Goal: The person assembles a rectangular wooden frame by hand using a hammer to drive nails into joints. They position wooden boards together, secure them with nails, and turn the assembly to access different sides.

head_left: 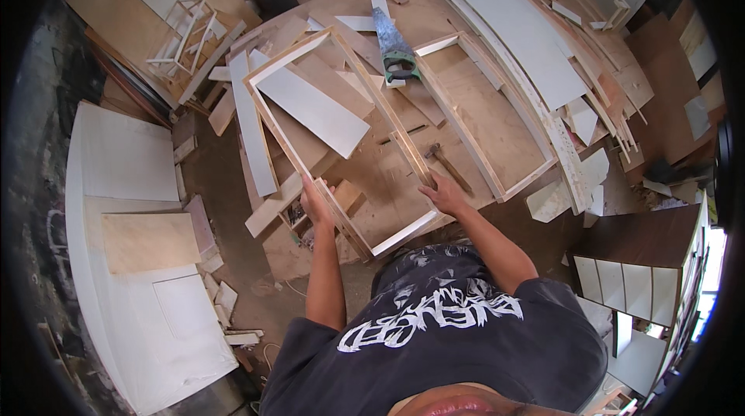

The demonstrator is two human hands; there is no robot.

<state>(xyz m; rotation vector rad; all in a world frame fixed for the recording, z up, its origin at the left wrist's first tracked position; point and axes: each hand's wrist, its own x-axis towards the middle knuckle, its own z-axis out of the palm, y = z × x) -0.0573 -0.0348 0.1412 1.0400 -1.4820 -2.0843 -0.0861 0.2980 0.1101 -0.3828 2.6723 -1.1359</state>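
A long rectangular wooden frame [275, 123], its inner faces partly white, lies tilted across the workbench with its near end by my body. My left hand [317, 203] is closed around its left rail close to the near end. On the opposite rail my right hand [445, 195] grips, fingers wrapped over the edge. Just beyond that hand rests a hammer [450, 169] on the bench. A second wooden frame [469, 144] lies flat to the right. Between the far parts of both frames is a handsaw [393, 47] with a green handle.
The plywood workbench [423, 175] carries white boards [314, 109] and wood offcuts. A wide white panel [516, 36] lies at the far right. White panels [128, 156] stand at left, and a dark-topped cabinet [636, 237] at right. Scraps litter the floor.
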